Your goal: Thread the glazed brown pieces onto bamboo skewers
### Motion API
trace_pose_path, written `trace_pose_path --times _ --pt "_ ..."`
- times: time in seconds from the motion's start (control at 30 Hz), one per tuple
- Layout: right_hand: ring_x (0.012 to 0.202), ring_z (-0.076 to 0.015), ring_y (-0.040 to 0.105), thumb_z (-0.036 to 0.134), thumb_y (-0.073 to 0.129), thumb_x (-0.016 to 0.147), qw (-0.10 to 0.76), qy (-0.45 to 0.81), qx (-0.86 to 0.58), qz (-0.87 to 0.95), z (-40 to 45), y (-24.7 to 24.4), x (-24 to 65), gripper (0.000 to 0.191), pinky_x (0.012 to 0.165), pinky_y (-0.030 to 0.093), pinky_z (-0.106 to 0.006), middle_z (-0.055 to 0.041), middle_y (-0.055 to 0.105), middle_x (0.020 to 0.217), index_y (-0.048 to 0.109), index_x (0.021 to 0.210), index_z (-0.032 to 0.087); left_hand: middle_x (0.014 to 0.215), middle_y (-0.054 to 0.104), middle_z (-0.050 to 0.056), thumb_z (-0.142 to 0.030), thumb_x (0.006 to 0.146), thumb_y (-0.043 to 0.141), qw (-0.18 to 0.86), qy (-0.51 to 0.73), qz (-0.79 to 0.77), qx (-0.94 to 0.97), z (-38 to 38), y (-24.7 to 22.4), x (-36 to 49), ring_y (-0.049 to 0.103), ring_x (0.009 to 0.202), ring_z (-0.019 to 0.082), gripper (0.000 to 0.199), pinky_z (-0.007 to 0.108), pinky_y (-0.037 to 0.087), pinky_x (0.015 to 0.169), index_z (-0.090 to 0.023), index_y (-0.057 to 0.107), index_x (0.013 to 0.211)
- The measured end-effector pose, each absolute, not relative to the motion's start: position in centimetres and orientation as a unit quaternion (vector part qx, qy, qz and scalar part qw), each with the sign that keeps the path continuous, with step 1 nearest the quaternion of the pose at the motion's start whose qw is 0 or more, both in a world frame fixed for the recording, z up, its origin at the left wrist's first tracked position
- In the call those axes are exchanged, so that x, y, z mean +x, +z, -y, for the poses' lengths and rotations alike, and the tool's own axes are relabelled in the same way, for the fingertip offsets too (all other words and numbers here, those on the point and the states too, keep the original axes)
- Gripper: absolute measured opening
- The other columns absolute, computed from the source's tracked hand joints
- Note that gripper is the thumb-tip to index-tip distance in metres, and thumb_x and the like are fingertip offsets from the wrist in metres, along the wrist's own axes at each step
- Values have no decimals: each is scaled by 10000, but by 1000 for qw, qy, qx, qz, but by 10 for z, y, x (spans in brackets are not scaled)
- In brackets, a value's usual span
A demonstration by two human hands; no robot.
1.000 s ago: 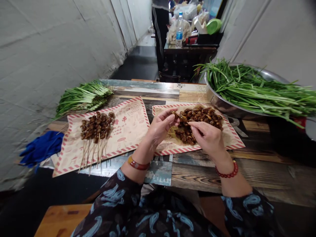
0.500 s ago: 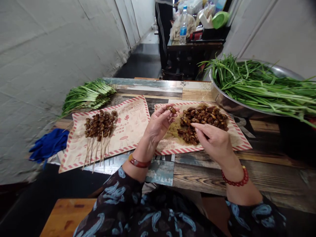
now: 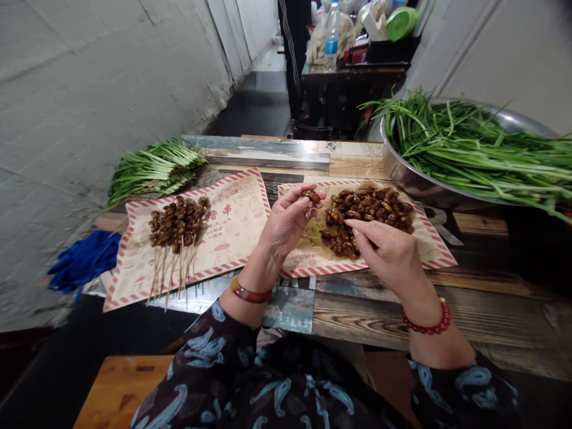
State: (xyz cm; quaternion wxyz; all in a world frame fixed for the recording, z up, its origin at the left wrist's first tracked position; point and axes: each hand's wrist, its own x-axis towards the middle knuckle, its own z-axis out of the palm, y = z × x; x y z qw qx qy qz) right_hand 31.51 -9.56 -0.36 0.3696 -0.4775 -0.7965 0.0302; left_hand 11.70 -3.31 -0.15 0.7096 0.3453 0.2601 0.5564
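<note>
My left hand is closed in a pinch around a glossy brown silkworm pupa, held up between thumb and fingertips. To its right, my right hand has thumb and forefinger pressed together; what they hold, if anything, is too small to make out. Its fingertips are over the near left part of a heap of oily pupae. That heap lies on a printed paper sheet with a red striped border. On a second such sheet, at the left, rest several pupa skewers, their bare sticks pointing toward me.
A steel basin full of long green chives stands at the right. Trimmed chives lie back left, near a blue glove or cloth. Beyond the table are a person's dark trouser leg and a water bottle.
The view has shifted slightly. Both hands stay almost in place, with the left still pinching the pupa and the right fingers still closed over the heap's edge.
</note>
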Motion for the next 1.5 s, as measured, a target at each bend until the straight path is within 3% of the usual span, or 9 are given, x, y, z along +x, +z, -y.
trace_pose_path --times 0.53,0.73,0.9,1.2,1.5 --pt "884 -178 722 169 495 937 380 30 -475 793 93 -10 313 275 862 567 -301 -62 754 1025 690 1129 196 949 718 69 -218 716 747 712 538 -267 364 39 -7 124 629 853 138 260 224 462 699 -171 721 971" --pt "908 -182 720 157 505 934 386 22 -460 799 92 -13 313 258 874 566 -317 -73 749 1040 682 1121 173 976 724 85 -296 708 784 727 537 -262 337 39 -5 122 643 835 127 439 214 476 705 -168 676 1114" --pt "912 -185 723 176 495 943 383 30 -455 803 91 -15 313 245 855 577 -324 -73 752 1036 683 1100 188 902 733 67 -321 667 818 726 539 -298 304 40 -5 122 641 711 98 358 240 513 738 -139 687 947" --pt "823 -183 730 218 483 953 394 21 -480 783 91 -18 307 217 771 583 -307 -57 763 928 697 986 202 893 735 81 -293 679 805 714 552 -297 312 42 -6 123 675 876 164 286 262 506 773 -144 706 902" --pt "788 -175 727 208 494 953 402 -4 -478 781 92 -19 303 194 743 567 -282 -58 763 892 687 961 196 898 729 68 -299 679 802 697 551 -311 338 44 -5 124 662 889 149 258 221 479 756 -138 728 866"
